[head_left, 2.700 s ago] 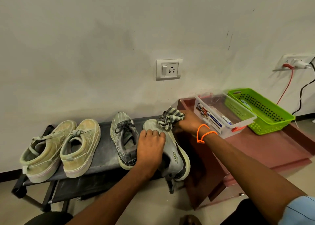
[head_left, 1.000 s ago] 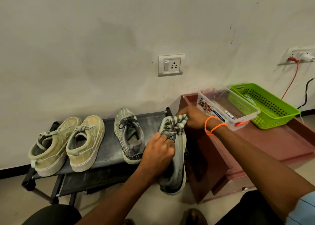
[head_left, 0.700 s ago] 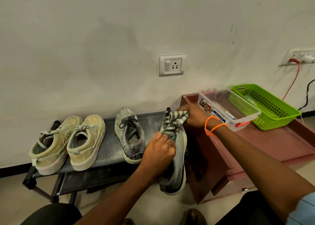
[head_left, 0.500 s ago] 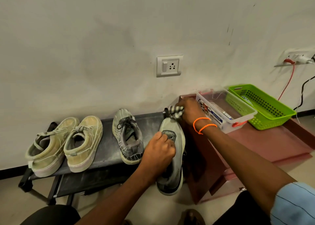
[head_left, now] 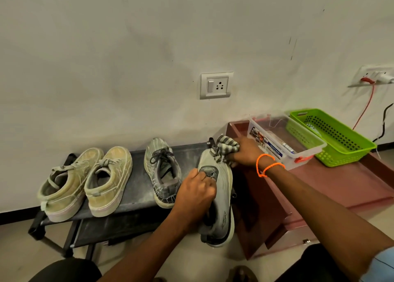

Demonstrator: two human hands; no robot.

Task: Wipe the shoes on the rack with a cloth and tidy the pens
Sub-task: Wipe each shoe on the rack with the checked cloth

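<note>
The rack (head_left: 136, 198) carried three shoes along the wall. The grey shoe (head_left: 221, 198) was tipped on its side at the rack's right end, long axis running from toe near the wall to heel toward the person. The left hand (head_left: 197, 193) gripped its collar; the right hand (head_left: 243, 153), ahead at the toe, bunched the striped cloth (head_left: 226, 148) against it. Pens probably lay in the clear box (head_left: 298, 151) on the desk (head_left: 341, 185).

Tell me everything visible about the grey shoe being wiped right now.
The grey shoe looks like a knit sneaker with a pale sole and tongue patch. It sits at the rack's right end, heel overhanging. The left hand grips its collar; the right hand presses a striped cloth on its toe.
</note>
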